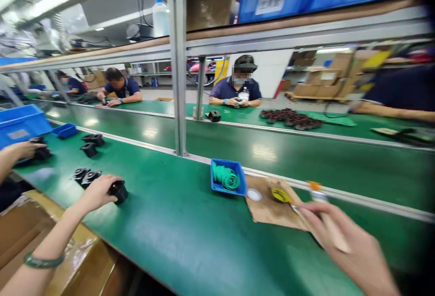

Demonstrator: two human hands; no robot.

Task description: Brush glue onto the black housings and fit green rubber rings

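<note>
My left hand (97, 194), below a green bangle, is closed round a black cylindrical part (118, 191) at the table surface. Two similar black parts with metal plates (86, 176) stand just behind it. In my right hand (343, 232) is a thin brush with a pale wooden handle (335, 237). Its tip is at the edge of a small round pot with yellow inside (280, 195). The pot rests on a piece of brown cardboard (260, 210), beside a white round lid (254, 194).
A blue tray (240, 188) holds green rings. Left are more black parts (89, 149), a blue bin (23, 123) and a co-worker's hand (23, 149) holding a black part. A metal post (178, 83) rises from the table. Co-workers sit opposite. An open carton (64, 259) stands below the edge.
</note>
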